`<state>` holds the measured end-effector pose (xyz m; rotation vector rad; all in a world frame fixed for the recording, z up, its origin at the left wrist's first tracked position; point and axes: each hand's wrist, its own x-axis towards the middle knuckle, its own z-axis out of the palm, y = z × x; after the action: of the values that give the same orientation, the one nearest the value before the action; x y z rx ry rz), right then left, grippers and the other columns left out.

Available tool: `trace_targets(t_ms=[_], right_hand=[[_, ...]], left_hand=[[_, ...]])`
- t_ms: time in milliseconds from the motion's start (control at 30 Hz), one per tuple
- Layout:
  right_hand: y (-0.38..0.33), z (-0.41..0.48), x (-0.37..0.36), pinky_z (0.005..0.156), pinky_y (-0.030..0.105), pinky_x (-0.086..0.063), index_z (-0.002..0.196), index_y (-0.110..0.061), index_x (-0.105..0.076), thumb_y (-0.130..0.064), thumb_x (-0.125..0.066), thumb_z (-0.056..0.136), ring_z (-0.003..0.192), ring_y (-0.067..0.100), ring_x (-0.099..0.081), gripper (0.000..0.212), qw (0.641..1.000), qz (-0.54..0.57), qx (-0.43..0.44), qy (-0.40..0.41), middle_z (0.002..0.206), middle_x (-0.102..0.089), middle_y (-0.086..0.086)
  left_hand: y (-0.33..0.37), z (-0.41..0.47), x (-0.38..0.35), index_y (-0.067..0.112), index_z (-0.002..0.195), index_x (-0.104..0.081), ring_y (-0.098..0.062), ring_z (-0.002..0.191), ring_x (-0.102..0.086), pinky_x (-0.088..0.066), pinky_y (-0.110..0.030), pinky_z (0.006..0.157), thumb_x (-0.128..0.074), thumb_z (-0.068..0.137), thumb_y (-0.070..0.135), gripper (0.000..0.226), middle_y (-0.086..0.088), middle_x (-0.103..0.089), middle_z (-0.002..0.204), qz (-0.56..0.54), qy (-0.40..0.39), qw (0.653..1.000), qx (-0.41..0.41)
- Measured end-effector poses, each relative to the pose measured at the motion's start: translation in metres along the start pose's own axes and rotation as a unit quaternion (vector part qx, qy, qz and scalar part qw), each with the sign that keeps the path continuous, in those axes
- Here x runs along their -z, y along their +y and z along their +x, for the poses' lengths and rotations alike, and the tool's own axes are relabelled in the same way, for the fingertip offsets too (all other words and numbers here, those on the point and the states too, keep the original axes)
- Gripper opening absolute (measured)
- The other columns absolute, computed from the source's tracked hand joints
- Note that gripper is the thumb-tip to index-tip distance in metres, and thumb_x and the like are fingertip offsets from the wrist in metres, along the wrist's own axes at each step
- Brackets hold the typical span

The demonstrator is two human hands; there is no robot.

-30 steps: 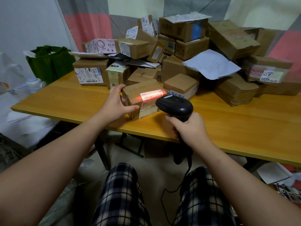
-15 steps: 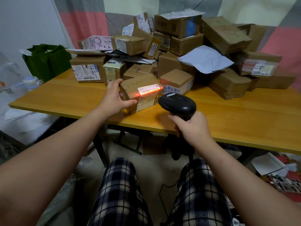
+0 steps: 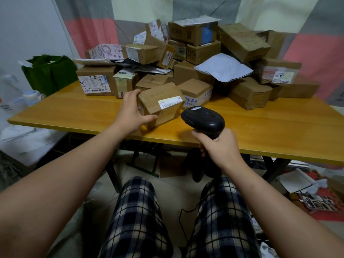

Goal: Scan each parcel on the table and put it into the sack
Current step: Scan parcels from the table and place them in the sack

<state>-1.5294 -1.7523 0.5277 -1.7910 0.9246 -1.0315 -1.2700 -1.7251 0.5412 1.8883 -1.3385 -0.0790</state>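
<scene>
Parcel (image 3: 160,106) at tabletop (image 3: 270,127) front edge, left hand (image 3: 130,116) grips its side, right hand (image 3: 218,148) wraps scanner (image 3: 202,118); aim label (image 3: 170,102) squarely at scanner.

Home parcel-sorting room: heaped parcels (image 3: 195,58).

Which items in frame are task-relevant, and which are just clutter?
Job in hand:
- box, gripped by the left hand
- scanner, held in the right hand
- parcel pile
- table
- green bag, possibly the sack

Lying about:
- bottle
- papers on the floor
- curtain
</scene>
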Motion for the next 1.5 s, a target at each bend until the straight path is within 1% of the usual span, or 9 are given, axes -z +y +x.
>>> trace_targets(t_ms=[133,333,633,800,900,1000,1300,1400,1500], right_hand=[[-0.007,0.008,-0.021,0.063,0.034,-0.052,0.073,-0.026,-0.065,-0.026,-0.075,0.082,0.061,0.012,-0.060,0.013,0.999,0.007,0.019,-0.043,0.053,-0.060,-0.014],[-0.034,0.009,-0.104,0.054,0.022,-0.045,0.074,-0.021,-0.067,-0.017,-0.074,0.083,0.052,0.003,-0.057,0.013,0.981,0.052,0.037,-0.183,0.051,-0.060,-0.010],[-0.053,-0.036,-0.279,0.060,0.011,-0.044,0.098,-0.018,-0.072,-0.029,-0.080,0.077,0.075,-0.006,-0.062,0.025,0.918,0.027,0.045,-0.392,0.080,-0.069,-0.010],[-0.057,-0.062,-0.349,0.055,0.008,-0.041,0.075,-0.026,-0.063,-0.026,-0.079,0.079,0.063,-0.009,-0.058,0.016,0.879,-0.015,0.076,-0.470,0.064,-0.062,-0.016],[-0.049,-0.076,-0.384,0.066,0.020,-0.045,0.080,-0.025,-0.062,-0.031,-0.079,0.078,0.074,0.003,-0.061,0.018,0.873,-0.041,0.081,-0.480,0.070,-0.061,-0.014],[-0.041,-0.091,-0.414,0.073,0.028,-0.049,0.082,-0.028,-0.058,-0.037,-0.076,0.080,0.080,0.012,-0.060,0.020,0.853,-0.097,0.076,-0.508,0.077,-0.062,-0.007],[-0.008,-0.109,-0.442,0.084,0.032,-0.050,0.113,-0.014,-0.063,-0.037,-0.075,0.082,0.092,0.015,-0.059,0.040,0.839,-0.120,0.011,-0.531,0.088,-0.059,-0.006],[0.002,-0.110,-0.440,0.085,0.035,-0.052,0.112,-0.014,-0.063,-0.037,-0.074,0.082,0.091,0.018,-0.060,0.040,0.848,-0.106,-0.038,-0.518,0.091,-0.062,-0.003],[0.009,-0.109,-0.434,0.076,0.041,-0.055,0.086,-0.020,-0.062,-0.034,-0.074,0.084,0.073,0.020,-0.061,0.018,0.851,-0.093,-0.077,-0.511,0.073,-0.063,-0.001]], left_hand=[[-0.001,-0.021,0.019,0.016,0.144,-0.031,-0.010,0.095,-0.049,-0.050,-0.030,0.088,-0.084,0.068,0.035,0.094,0.000,-0.033,0.131,-0.021,0.032,0.999,0.003],[-0.046,-0.097,0.076,0.019,0.142,-0.033,-0.007,0.098,-0.046,-0.041,-0.012,0.080,-0.083,0.069,0.034,0.090,0.006,-0.034,0.122,-0.049,0.145,0.984,0.095],[-0.148,-0.247,0.155,0.015,0.142,-0.034,0.009,0.091,-0.050,-0.040,-0.001,0.077,-0.081,0.071,0.024,0.086,0.009,-0.031,0.127,-0.036,0.325,0.890,0.317],[-0.200,-0.311,0.190,0.012,0.142,-0.031,0.003,0.093,-0.048,-0.037,-0.011,0.089,-0.081,0.073,0.028,0.087,-0.003,-0.032,0.137,0.024,0.388,0.824,0.413],[-0.232,-0.326,0.200,0.009,0.143,-0.028,-0.016,0.118,-0.046,-0.036,-0.025,0.100,-0.081,0.073,0.032,0.090,-0.009,-0.031,0.141,0.071,0.366,0.801,0.470],[-0.269,-0.327,0.204,0.006,0.139,-0.032,-0.031,0.117,-0.051,-0.043,-0.038,0.099,-0.082,0.072,0.034,0.089,-0.013,-0.033,0.137,0.129,0.292,0.801,0.506],[-0.316,-0.347,0.164,0.007,0.130,-0.036,-0.032,0.117,-0.047,-0.045,-0.042,0.089,-0.076,0.070,0.056,0.087,-0.013,-0.038,0.128,0.181,0.073,0.735,0.649],[-0.316,-0.357,0.152,0.007,0.131,-0.035,-0.031,0.119,-0.044,-0.044,-0.042,0.093,-0.076,0.070,0.056,0.089,-0.014,-0.038,0.129,0.181,0.058,0.749,0.635],[-0.310,-0.351,0.144,0.007,0.141,-0.030,-0.033,0.125,-0.040,-0.041,-0.043,0.099,-0.072,0.074,0.057,0.094,-0.015,-0.035,0.135,0.187,0.050,0.778,0.597]])
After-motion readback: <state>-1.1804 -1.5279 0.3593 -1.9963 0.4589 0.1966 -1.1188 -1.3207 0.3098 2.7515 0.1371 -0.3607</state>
